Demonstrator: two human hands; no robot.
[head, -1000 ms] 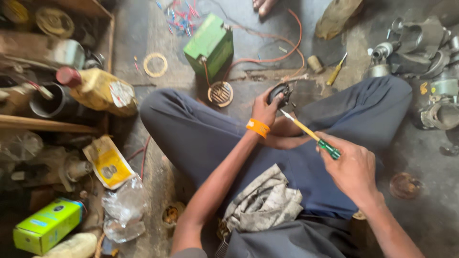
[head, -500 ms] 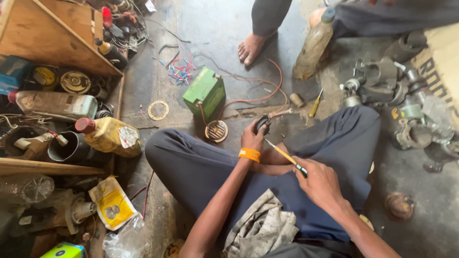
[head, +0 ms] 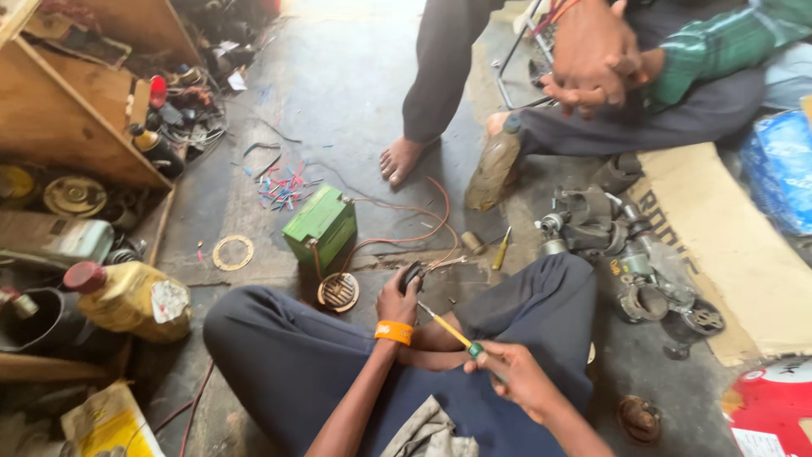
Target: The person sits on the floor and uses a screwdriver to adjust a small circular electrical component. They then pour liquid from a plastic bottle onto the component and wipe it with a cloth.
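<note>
**Screwdriver tip at a small black part, low in the frame's centre**

You sit cross-legged on the concrete floor (head: 355,93), your dark trousers filling the bottom of the frame. Your left hand (head: 399,296), with an orange wristband (head: 394,332) on its wrist, is clenched around a small black part (head: 412,275) just below the middle of the frame. Your right hand (head: 516,377), lower and to the right, grips the green handle of a yellow-shafted screwdriver (head: 448,332); the shaft slants up and left, and its tip lies right at your left hand. Whether the tip touches the part cannot be told.

Red wires (head: 423,222) run from near the black part up and round to a green battery (head: 321,224) that stands on the floor just left of centre. A round slotted metal disc (head: 338,291) lies just below the battery, beside your knee. A thin ring gasket (head: 233,252) lies on the floor to the battery's left, and a scatter of coloured wire scraps (head: 283,186) above it.

A second small yellow screwdriver (head: 502,248) lies on the floor just right of centre, near a heap of grey metal engine parts (head: 626,245). A dirty plastic bottle (head: 495,173) stands above them. At the left edge a yellow oil jug with a red cap (head: 127,300) lies beside wooden shelving (head: 76,118). A grey rag (head: 427,432) rests in your lap at the bottom edge.

Across the top of the frame another person sits with a bare foot (head: 402,159) on the floor and hands clasped (head: 596,55).
</note>
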